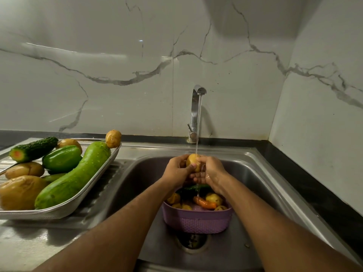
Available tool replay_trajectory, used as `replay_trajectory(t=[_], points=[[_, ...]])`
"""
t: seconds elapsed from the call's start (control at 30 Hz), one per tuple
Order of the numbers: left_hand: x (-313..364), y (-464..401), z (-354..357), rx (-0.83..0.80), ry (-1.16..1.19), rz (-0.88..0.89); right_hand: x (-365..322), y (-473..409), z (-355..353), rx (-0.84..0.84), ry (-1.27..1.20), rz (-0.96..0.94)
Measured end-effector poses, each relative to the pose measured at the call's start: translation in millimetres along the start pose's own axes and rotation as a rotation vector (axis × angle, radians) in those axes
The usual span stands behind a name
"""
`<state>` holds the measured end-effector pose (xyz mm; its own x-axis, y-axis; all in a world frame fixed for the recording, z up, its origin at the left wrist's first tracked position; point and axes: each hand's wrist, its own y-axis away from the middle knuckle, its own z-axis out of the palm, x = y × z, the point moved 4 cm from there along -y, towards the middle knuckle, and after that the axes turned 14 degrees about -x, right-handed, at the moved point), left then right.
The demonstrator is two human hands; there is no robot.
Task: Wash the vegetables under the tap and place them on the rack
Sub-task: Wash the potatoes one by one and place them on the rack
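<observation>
The potato [192, 161] under the tap is showing only its top — the left hand [177, 169] and right hand [209, 170] are covering the rest. Both forearms are hiding the far rim of the purple basket [196, 219] and much of its contents. The picture's left edge is cutting off the steel rack [64, 210] at the sink's left side, and its nearest potato [19, 191].

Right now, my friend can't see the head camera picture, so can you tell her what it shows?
Two hands, left hand and right hand, rub a potato under the running tap above a purple basket of vegetables in the sink. To the left, a metal rack holds washed potatoes, cucumbers and a gourd.
</observation>
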<state>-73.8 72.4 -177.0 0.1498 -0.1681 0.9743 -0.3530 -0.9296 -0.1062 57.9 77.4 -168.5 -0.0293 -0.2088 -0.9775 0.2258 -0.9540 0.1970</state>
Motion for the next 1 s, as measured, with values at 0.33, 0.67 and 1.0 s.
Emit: replay_trajectory(t=[0.33,0.67,1.0], points=[[2.1,-1.3,3.9,-0.012,-0.013,-0.038,-4.7,5.4,-2.8,0.161,0.059,-0.038],[2.3,-5.8,5.9,0.005,0.196,-0.107,-5.4,5.5,0.7,-0.038,-0.091,-0.087],[6.2,-5.6,17.2,-0.006,0.132,-0.054,-5.2,3.9,-1.0,0.318,0.015,-0.059]])
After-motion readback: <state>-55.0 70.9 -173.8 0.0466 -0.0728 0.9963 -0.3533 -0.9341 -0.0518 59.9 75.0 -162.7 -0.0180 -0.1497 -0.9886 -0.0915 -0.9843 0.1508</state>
